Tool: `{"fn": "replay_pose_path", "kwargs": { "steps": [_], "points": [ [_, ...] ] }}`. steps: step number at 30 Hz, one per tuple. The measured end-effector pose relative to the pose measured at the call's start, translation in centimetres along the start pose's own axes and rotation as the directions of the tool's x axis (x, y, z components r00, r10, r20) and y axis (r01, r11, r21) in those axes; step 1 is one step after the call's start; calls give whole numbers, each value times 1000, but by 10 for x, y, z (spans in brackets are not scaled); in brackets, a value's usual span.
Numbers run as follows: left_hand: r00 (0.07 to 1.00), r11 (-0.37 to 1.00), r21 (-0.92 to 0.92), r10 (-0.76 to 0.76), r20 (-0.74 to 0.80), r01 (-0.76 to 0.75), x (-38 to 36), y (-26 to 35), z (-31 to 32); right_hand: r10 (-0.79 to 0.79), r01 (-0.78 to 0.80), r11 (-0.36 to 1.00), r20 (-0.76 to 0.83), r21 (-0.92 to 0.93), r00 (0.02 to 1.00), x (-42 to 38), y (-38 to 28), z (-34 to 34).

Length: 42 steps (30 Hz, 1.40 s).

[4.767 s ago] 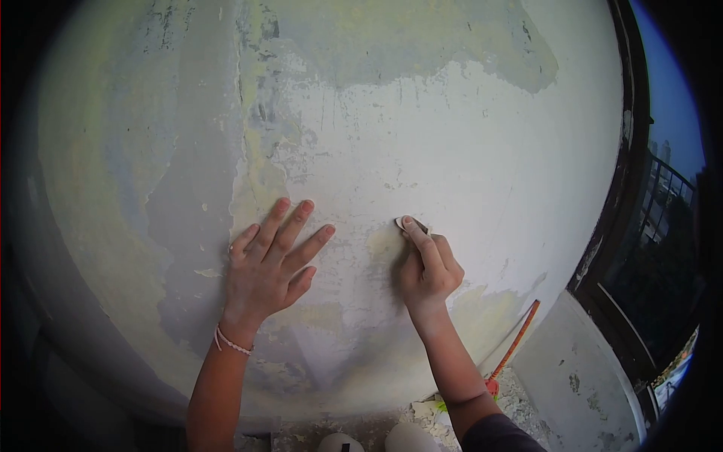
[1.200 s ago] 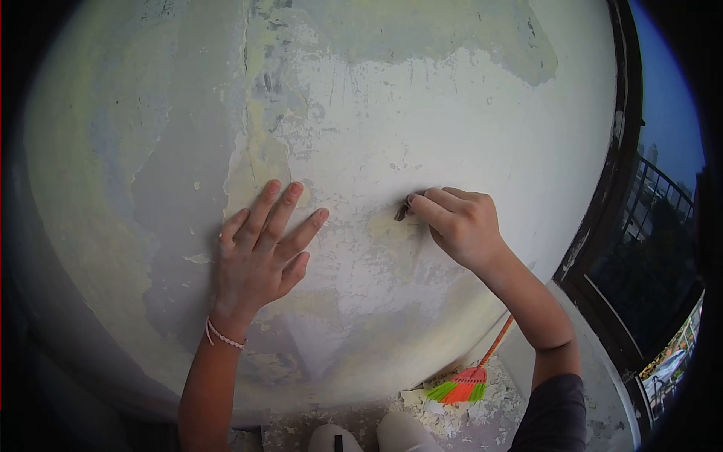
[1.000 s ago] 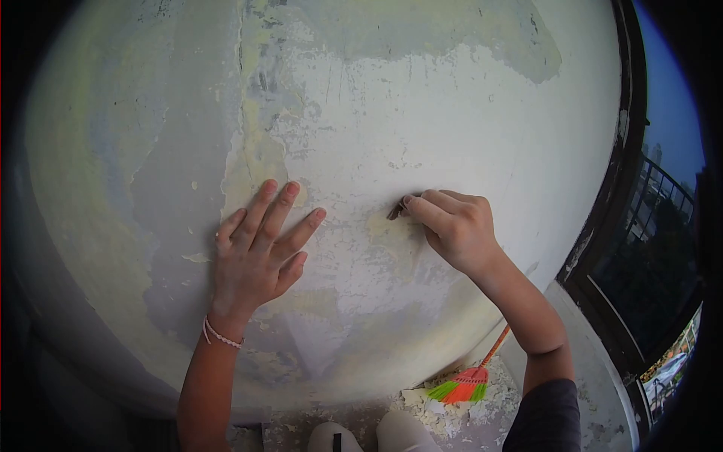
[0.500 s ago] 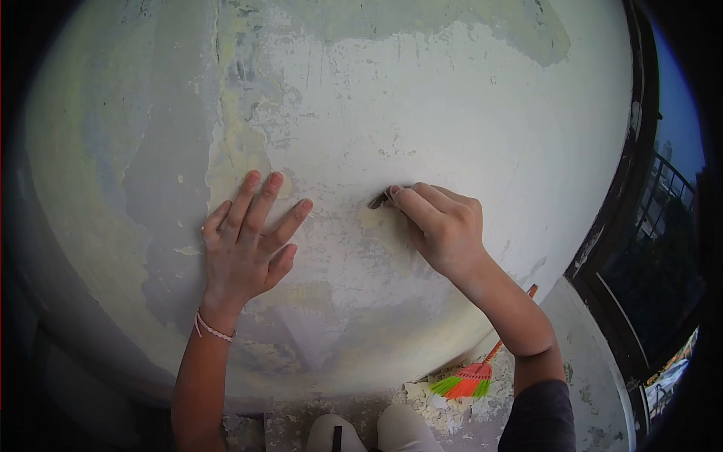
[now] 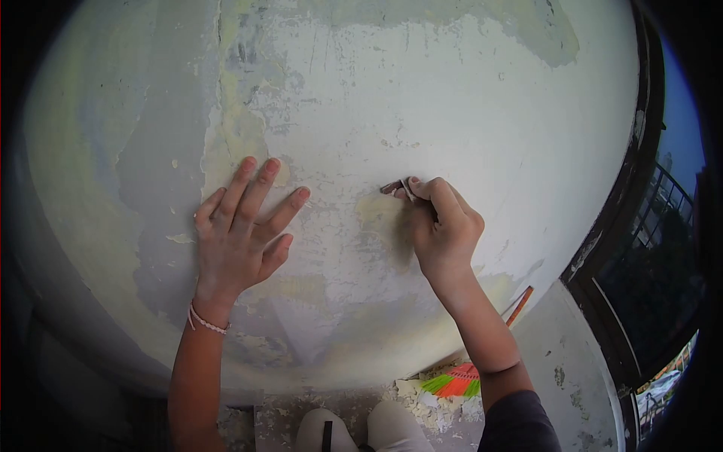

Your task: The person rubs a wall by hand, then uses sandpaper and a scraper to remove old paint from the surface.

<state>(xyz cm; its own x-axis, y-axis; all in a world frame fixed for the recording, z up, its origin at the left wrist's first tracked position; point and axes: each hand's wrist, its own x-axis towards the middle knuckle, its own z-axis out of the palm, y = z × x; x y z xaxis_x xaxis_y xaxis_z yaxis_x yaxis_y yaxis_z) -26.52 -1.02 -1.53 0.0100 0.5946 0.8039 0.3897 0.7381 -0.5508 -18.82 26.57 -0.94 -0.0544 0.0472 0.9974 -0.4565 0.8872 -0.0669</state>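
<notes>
In front of me stands a wall [image 5: 467, 98] with patchy, peeling white paint over grey and yellowish layers. My left hand [image 5: 239, 226] is spread against it, fingers apart, holding nothing. Pinched in my right hand [image 5: 446, 230] is a small dark scraper blade [image 5: 392, 186], its exact shape partly hidden by the fingers. The blade's tip is at the upper edge of a bare yellowish patch [image 5: 374, 211]. A paler bit, perhaps a paint flake, shows beside my right thumb.
A broom [image 5: 456, 379] with orange and green bristles stands at lower right, partly behind my right arm. Paint flakes [image 5: 429, 403] litter the floor near my knees [image 5: 392, 426]. A dark window frame [image 5: 602, 286] runs along the right side.
My right hand has turned a little and drawn back from the wall, showing more of the blade. My left hand stays spread on the wall. The view has shifted slightly.
</notes>
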Motion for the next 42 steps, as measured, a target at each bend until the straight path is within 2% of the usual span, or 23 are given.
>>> {"fn": "replay_pose_path", "kwargs": {
  "steps": [3,6,7,9,10,11,13,14,16,17,20,23,26,27,30,32,34,37,39,40,41,42],
  "points": [
    [1000,1000,6,4,10,-5,-1,1,0,-52,68,990,134,-120,990,-23,2,-10],
    [999,999,-14,-41,16,41,0,2,-2,20,-7,999,253,-53,967,-47,10,-24],
    [998,998,-31,-62,19,62,0,4,-2,118,-108,993,294,-52,949,-58,13,-28],
    [997,999,-18,-49,59,50,-1,3,-3,379,-419,905,310,75,872,-77,11,-39],
    [996,999,-10,-41,78,42,-1,2,-3,494,-558,819,327,138,806,-88,10,-42],
    [994,999,3,-50,93,50,0,5,-3,532,-603,729,287,324,797,-108,13,-42],
    [991,997,32,-67,120,63,3,10,-3,760,-801,357,349,480,548,-133,-1,-55],
    [990,999,-1,-41,136,42,9,12,-4,825,-831,140,401,538,398,-147,-8,-60],
    [984,997,-72,9,176,4,21,25,-10,865,-789,-152,467,595,185,-187,-17,-62],
    [976,995,-94,56,210,-37,30,42,-12,795,-752,-288,586,593,157,-222,-5,-73],
    [948,980,-44,201,247,-196,51,75,-12,777,-604,-537,624,589,-81,-274,-18,-84],
    [911,956,9,275,308,-292,59,99,-12,707,-569,-632,691,526,-147,-305,-23,-101],
    [906,915,125,345,244,-383,38,117,3,750,-585,-609,629,535,-206,-310,-24,-117],
    [912,905,183,340,230,-383,28,123,6,781,-615,-566,596,549,-187,-314,-24,-124],
    [907,949,63,275,318,-310,-1,141,-8,866,-746,-390,490,539,-99,-312,-27,-134],
    [877,957,-246,248,410,-156,-25,160,-25,868,-781,-361,490,509,-81,-298,-32,-135],
    [809,876,-480,257,529,36,-52,181,-36,865,-809,-340,497,480,-69,-287,-42,-134],
    [747,576,-692,198,635,436,-77,210,-58,853,-815,-324,522,480,-31,-281,-57,-131],
    [685,152,-695,122,718,702,-93,232,-61,849,-887,-228,528,402,21,-279,-71,-129],
    [640,-83,-634,101,762,769,-100,244,-65,844,-915,-177,534,362,48,-279,-79,-129],
    [634,-142,-630,-18,773,764,-105,259,-74,869,-964,-60,488,258,76,-279,-88,-129],
    [565,-229,-549,7,825,804,-112,267,-80,868,-974,27,478,224,134,-279,-97,-128]
  ]
}}
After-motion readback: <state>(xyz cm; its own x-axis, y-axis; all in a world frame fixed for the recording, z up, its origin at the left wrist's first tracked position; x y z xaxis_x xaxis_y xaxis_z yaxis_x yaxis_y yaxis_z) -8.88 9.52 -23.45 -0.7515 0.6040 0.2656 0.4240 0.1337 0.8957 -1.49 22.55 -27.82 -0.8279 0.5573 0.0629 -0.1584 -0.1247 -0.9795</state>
